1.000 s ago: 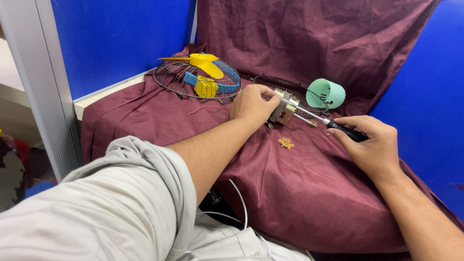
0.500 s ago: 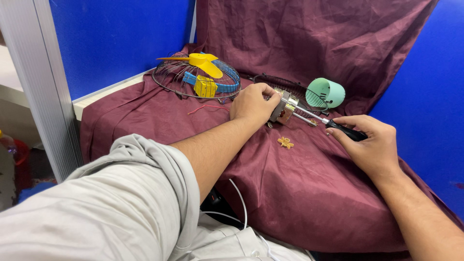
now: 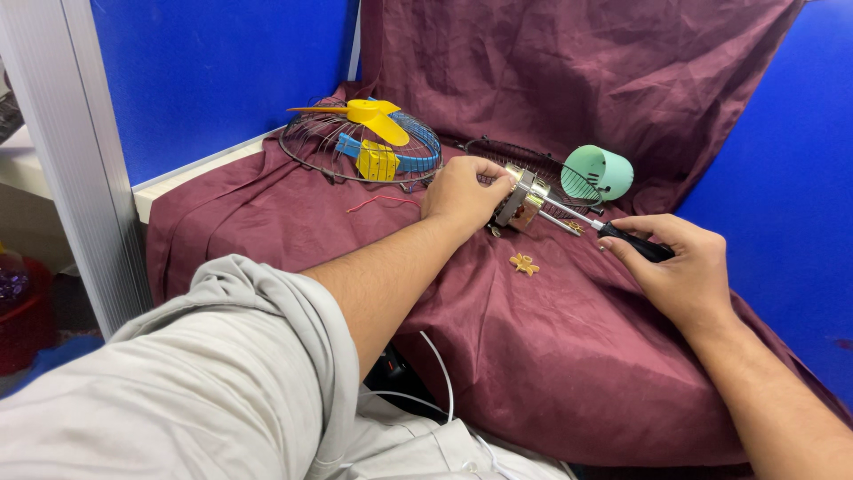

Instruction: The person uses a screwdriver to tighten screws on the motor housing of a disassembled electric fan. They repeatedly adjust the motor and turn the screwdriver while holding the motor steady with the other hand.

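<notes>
Change: almost nothing has moved since a moment ago; the left hand [image 3: 462,191] is still on the small motor [image 3: 522,201] and the right hand [image 3: 680,267] still holds the screwdriver [image 3: 613,233] against it
What that means: the work on the motor looks like it is still going on, with the tool kept in the same spot
Left grip: fingers curled and closed round the left end of the motor, holding it steady on the cloth-covered table [image 3: 551,347]
Right grip: fingers wrapped shut round the black handle of the screwdriver
Where the motor is: just right of the left grip, and up and to the left of the right grip, resting on the dark red cloth
Motor long axis: its thin metal shaft runs from the left grip down and right, toward the right grip
Screwdriver points: tip goes up and left into the motor, handle sits back in the right grip
Near the left grip: a wire fan guard [image 3: 355,151] with a yellow fan blade [image 3: 378,116] lies just behind it
Between the grips: a small yellow part [image 3: 524,263] lies on the cloth, a bit nearer the person
Behind the right grip: a pale green cap [image 3: 600,171] sits next to a second wire guard [image 3: 533,160]
</notes>
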